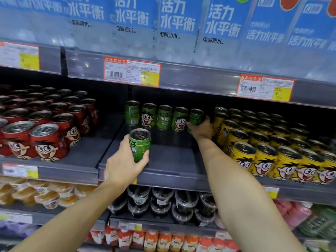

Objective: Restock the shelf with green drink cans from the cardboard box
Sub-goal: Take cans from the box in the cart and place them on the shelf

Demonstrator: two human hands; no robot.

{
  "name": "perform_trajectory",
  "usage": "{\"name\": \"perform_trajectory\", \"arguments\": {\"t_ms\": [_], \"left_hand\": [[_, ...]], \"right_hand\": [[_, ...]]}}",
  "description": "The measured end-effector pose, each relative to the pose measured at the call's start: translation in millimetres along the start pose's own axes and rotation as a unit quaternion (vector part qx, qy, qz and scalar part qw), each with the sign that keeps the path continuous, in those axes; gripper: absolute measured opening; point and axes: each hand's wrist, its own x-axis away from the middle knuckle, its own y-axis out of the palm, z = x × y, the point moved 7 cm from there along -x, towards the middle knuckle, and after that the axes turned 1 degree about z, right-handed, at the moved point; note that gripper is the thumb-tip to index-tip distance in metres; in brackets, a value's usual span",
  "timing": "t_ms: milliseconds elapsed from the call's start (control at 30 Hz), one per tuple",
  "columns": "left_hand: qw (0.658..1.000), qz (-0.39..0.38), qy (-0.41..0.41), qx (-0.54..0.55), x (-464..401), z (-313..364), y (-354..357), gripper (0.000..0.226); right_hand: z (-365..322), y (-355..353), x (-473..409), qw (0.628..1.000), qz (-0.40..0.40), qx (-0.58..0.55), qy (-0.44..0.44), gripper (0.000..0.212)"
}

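A row of several green drink cans [156, 117] stands at the back of the grey middle shelf [171, 164]. My right hand [201, 130] reaches deep into the shelf and grips a green can [196, 117] at the right end of that row. My left hand [125, 164] holds another green can [139, 144] upright just above the shelf's front part. The cardboard box is out of view.
Red cans [45, 131] fill the shelf section to the left, yellow cans [269, 142] the section to the right. Blue-labelled water packs [178, 24] sit on the shelf above. Price tags [131, 73] hang on the upper rail. Cups and cartons crowd the lower shelves.
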Motion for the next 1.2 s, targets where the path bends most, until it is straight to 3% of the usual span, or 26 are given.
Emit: {"name": "perform_trajectory", "arguments": {"t_ms": [200, 333, 533, 933, 1200], "left_hand": [[0.999, -0.029, -0.033, 0.008, 0.1, -3.0, -1.4, 0.072], [0.999, -0.036, -0.033, 0.011, 1.8, -1.6, -3.0, 0.072], [0.999, -0.037, -0.032, -0.003, 2.4, 0.9, -3.3, 0.074], [1.0, -0.023, -0.016, 0.008, 0.2, -1.1, -1.3, 0.072], [0.993, -0.049, -0.062, 0.092, -1.6, 1.6, -7.3, 0.069]], "right_hand": [[-4.8, -7.4, 53.9, 0.988, -0.093, 0.122, -0.019, 0.078], [-13.9, -11.0, 125.9, 0.961, -0.155, 0.2, -0.11, 0.072], [-25.4, 2.3, 206.7, 0.912, -0.184, 0.283, -0.231, 0.074], [-16.9, 9.7, 223.0, 0.904, -0.131, 0.324, -0.245, 0.071], [-16.3, 9.4, 223.2, 0.897, -0.174, 0.338, -0.224, 0.085]]}}
